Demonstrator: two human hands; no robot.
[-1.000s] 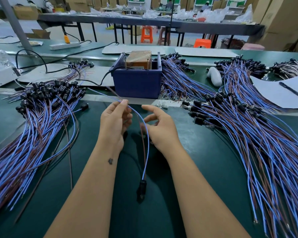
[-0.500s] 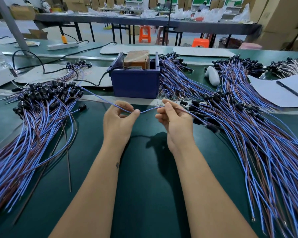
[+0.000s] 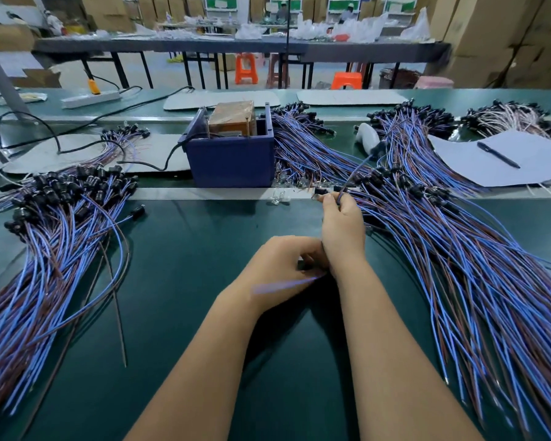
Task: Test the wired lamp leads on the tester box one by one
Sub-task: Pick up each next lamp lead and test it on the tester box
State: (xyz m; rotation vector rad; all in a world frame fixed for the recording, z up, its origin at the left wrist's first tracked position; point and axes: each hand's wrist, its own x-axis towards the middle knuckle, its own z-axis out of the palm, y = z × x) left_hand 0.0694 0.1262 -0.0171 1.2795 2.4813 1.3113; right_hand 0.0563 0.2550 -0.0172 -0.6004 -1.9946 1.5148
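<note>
Green tabletop (image 3: 178,281), tester box (image 3: 229,160) at back. R hand (image 3: 342,227) pinches one lead (image 3: 357,168) from right pile (image 3: 458,249); L hand (image 3: 280,268) curled on blurred wire. Draw lead out singly, avoid snagging neighbours.

A long dark-topped table (image 3: 236,46) on black metal legs ran across the far side, heaped with white plastic bags (image 3: 360,28). Orange plastic stools (image 3: 245,68) stood under it on a pale grey floor (image 3: 159,74). Stacked cardboard cartons (image 3: 503,36) filled the right side and lined the back wall. Green-and-white shelving units (image 3: 341,4) stood at the rear. A grey slanted post (image 3: 0,81) rose at the left. The light was even and cool.
</note>
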